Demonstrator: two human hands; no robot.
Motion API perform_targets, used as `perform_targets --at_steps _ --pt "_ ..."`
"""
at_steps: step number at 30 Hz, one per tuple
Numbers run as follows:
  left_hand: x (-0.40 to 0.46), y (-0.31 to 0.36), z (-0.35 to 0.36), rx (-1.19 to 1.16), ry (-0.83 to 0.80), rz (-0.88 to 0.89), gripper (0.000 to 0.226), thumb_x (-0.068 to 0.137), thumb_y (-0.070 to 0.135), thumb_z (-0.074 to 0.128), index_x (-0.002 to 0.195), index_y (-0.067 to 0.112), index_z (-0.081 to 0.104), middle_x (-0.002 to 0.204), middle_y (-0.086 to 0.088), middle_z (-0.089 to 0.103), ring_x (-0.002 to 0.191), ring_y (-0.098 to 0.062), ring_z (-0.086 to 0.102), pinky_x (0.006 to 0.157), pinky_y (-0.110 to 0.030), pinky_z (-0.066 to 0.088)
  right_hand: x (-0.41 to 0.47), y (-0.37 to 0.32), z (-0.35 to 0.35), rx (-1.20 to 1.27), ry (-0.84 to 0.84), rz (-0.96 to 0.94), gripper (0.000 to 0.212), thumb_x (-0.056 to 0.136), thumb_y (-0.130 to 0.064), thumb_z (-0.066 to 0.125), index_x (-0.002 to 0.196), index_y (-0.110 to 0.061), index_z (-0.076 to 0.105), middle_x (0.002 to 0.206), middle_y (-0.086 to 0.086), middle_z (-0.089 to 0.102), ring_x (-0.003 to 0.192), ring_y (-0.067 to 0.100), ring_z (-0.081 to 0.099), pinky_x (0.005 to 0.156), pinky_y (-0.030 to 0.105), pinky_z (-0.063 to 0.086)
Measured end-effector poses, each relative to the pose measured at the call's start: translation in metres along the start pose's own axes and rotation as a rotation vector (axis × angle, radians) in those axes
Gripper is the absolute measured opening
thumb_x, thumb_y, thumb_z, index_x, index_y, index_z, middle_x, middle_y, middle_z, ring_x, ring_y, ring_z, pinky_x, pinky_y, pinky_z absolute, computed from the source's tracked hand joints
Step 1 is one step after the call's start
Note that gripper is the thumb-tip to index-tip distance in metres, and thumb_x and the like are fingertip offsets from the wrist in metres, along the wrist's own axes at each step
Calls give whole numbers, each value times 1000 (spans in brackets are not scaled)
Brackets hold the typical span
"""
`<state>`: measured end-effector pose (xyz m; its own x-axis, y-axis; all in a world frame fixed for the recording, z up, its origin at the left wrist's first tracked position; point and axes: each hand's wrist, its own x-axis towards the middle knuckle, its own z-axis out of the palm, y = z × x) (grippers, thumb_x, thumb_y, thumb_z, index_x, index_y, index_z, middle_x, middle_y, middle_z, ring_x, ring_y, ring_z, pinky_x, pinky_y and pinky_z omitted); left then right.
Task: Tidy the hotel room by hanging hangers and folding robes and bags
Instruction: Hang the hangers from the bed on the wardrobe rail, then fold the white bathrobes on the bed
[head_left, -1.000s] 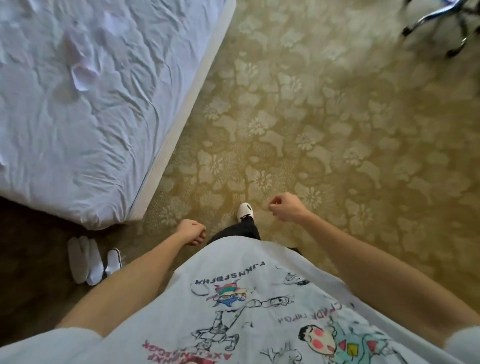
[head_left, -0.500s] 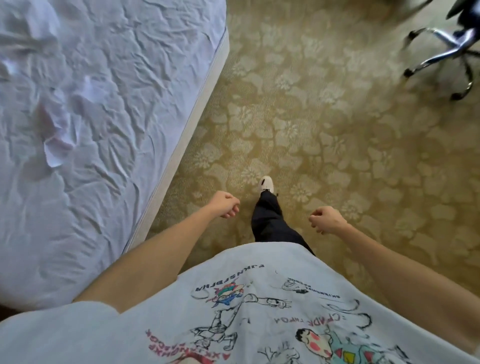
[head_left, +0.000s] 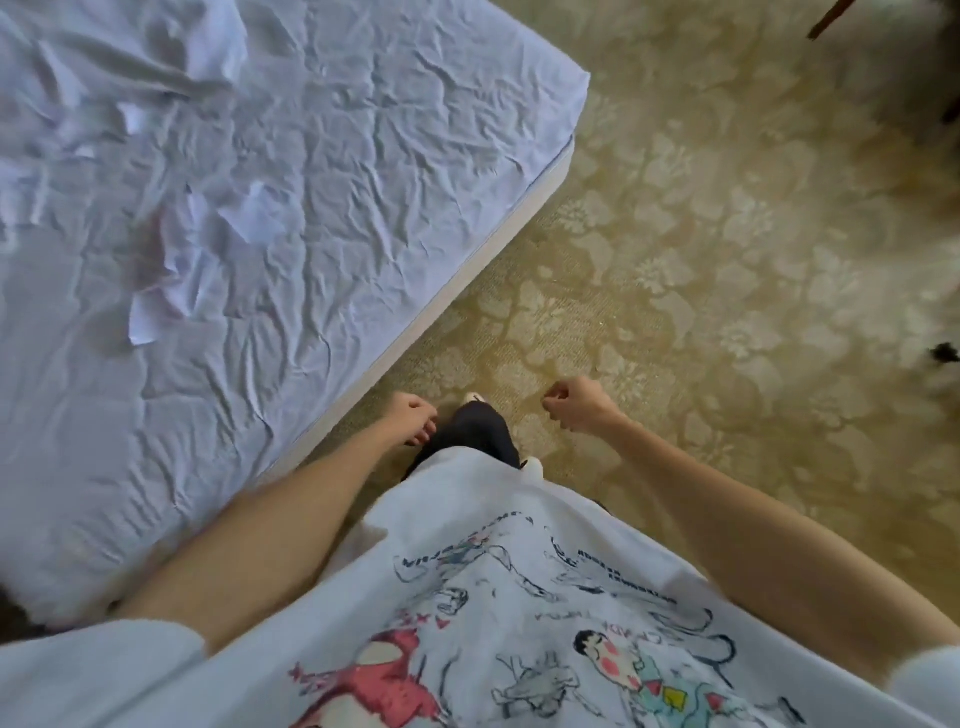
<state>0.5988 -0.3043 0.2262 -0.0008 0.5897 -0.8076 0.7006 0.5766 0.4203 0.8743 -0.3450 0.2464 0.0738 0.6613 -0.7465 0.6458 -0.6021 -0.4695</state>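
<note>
No hanger, robe or bag shows plainly. My left hand (head_left: 413, 418) hangs beside the bed's near edge, fingers loosely curled, holding nothing. My right hand (head_left: 574, 410) hangs over the carpet, also loosely curled with nothing in it. Between them are my dark trouser leg and a white shoe (head_left: 475, 399). A rumpled white cloth (head_left: 130, 57) lies on the bed at the top left; what it is cannot be told.
The bed (head_left: 540, 187) with a creased white sheet fills the left half, its corner pointing to the upper right. Patterned yellow-green carpet (head_left: 727, 260) covers the right side. Dark blurred furniture parts (head_left: 943, 353) sit at the far right edge.
The view has swung left along the bed, so the bed corner now shows and the chair base has left the frame. Both hands stay low and hold nothing as I step forward.
</note>
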Motion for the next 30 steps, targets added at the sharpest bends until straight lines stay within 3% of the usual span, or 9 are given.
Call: perform_targets --at_steps 2,6,10,12,14,18,22,26,30 --pt "22 2 -13 -45 23 -69 19 100 16 57 93 4 70 83 -11 71 65 -19 62 57 -25 52 38 -36 -23 -75 -40 -64 21 94 -22 57 101 -10 73 91 6 72 83 23 68 80 41 60" --pt "80 23 -40 -179 70 -221 21 99 15 58 86 3 70 80 -12 70 63 -20 61 62 -29 52 125 -97 -68 -202 -71 -116 26 91 -17 56 104 1 70 98 22 72 73 23 63 80 48 58" --pt "134 79 -73 -302 115 -287 20 98 15 57 88 1 69 76 -7 67 61 -17 61 54 -24 49 205 -149 -125 -331 -138 -167 20 96 -17 58 109 -7 71 96 9 72 85 24 68 79 38 58" --pt "154 113 -93 -388 140 -290 19 96 15 59 93 -1 70 78 -8 70 62 -18 64 53 -24 51 236 -171 -158 -365 -168 -160 15 98 -16 59 104 -9 71 83 2 68 69 15 63 62 26 53" --pt "171 150 -111 -435 165 -248 20 93 17 60 92 0 71 80 -8 73 65 -19 67 57 -26 54 269 -191 -191 -410 -167 -151 12 98 -17 59 97 -11 70 77 0 66 62 12 60 56 23 50" --pt "198 218 -140 -500 171 -171 16 95 17 59 90 7 70 80 -7 73 63 -16 64 59 -25 55 326 -224 -246 -465 -151 -175 14 97 -16 59 100 -7 71 80 6 70 61 14 62 56 25 52" --pt "227 270 -165 -556 170 -159 12 95 19 60 86 15 67 85 -9 74 65 -16 65 61 -26 53 378 -258 -288 -496 -171 -184 17 95 -17 61 99 -6 72 85 13 74 60 17 63 65 35 57" --pt "264 311 -183 -599 206 -226 16 90 16 58 94 7 71 81 -7 74 63 -15 64 57 -25 51 431 -299 -316 -521 -236 -215 16 95 -20 60 96 -8 71 82 11 73 60 15 64 54 24 50" --pt "292 359 -208 -691 251 -286 15 92 14 58 98 6 69 80 -8 71 60 -14 61 51 -21 50 477 -354 -343 -465 -316 -258 17 93 -20 62 99 -7 71 79 6 74 59 15 65 56 24 52"
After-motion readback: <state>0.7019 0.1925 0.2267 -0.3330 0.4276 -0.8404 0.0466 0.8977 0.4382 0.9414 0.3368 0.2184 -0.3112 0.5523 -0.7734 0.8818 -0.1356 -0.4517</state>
